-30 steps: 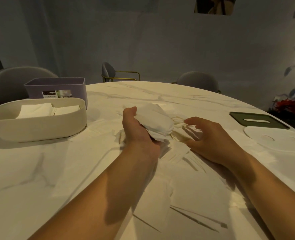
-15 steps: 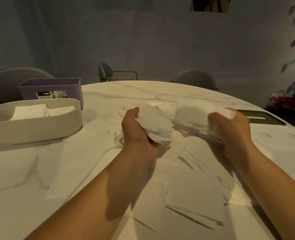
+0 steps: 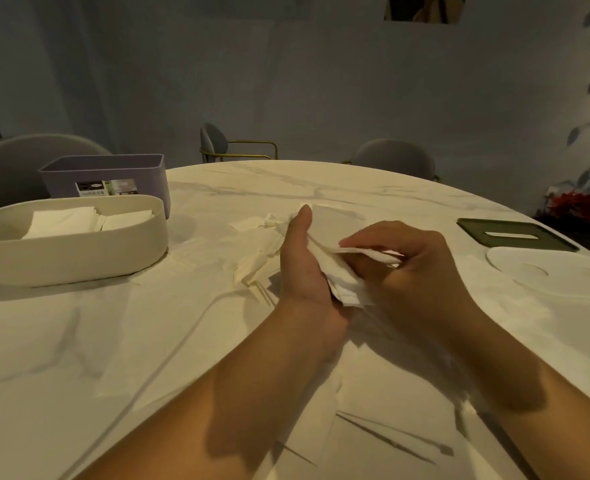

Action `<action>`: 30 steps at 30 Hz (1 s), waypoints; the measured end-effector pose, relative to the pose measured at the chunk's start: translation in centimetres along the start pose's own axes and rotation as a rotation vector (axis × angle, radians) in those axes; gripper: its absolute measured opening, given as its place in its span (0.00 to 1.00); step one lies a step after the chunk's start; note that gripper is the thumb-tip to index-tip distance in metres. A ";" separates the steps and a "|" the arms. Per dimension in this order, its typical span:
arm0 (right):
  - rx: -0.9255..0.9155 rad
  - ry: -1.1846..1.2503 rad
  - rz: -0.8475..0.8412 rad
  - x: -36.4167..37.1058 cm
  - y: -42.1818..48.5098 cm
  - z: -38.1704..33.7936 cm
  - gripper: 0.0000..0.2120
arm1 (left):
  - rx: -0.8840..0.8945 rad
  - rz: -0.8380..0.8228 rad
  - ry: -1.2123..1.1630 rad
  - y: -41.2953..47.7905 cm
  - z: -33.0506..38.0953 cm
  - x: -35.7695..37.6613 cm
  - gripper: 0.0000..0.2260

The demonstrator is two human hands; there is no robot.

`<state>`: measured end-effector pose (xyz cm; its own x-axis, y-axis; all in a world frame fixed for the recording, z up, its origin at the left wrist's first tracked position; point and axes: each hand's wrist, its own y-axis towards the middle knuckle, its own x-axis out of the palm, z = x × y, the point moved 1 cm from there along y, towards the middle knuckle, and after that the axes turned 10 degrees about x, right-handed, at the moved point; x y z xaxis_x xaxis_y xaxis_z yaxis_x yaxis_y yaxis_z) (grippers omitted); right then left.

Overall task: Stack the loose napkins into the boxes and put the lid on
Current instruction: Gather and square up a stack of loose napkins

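Observation:
My left hand (image 3: 304,265) cups a small stack of white napkins (image 3: 335,275) above the middle of the round table. My right hand (image 3: 407,271) pinches a napkin (image 3: 369,252) and lays it on top of that stack; the two hands meet there. More loose napkins (image 3: 252,265) lie scattered on the table around and beneath my forearms. At the left stands a cream oval box (image 3: 72,258) with two piles of napkins inside. Behind it is a purple rectangular box (image 3: 113,174). A dark green lid (image 3: 515,233) and a white oval lid (image 3: 549,275) lie flat at the right.
The table (image 3: 79,358) is white marble and round, with its far edge curving behind the hands. Grey chairs (image 3: 393,157) stand along the far side and at the left. A plant with red flowers (image 3: 577,206) is past the right edge.
My right hand picked a napkin off the table, lifted it to the right, then brought it left onto the stack in my left hand. The left hand stayed in place.

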<state>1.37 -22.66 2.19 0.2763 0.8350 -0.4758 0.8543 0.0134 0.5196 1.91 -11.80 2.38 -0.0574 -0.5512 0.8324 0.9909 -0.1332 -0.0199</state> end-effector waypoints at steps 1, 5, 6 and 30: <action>-0.012 -0.036 -0.037 -0.1 0.0 0.1 0.12 | -0.010 -0.008 0.000 0.1 0.0 -0.1 0.21; -0.072 0.038 -0.097 -1.0 0.2 -0.6 0.06 | -0.036 -0.021 0.026 0.1 0.1 -0.3 0.13; -0.086 0.137 -0.074 -1.4 0.3 -0.6 0.09 | -0.030 -0.020 0.010 0.1 0.2 -0.4 0.13; 0.374 -0.378 -0.322 -2.3 1.5 3.5 0.08 | 0.219 0.284 -0.091 2.3 4.1 -2.6 0.06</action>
<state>3.54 -26.45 1.60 0.0573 0.5679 -0.8211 0.9982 -0.0184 0.0570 4.87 -7.32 2.43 0.2250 -0.4642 0.8567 0.9689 0.1997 -0.1462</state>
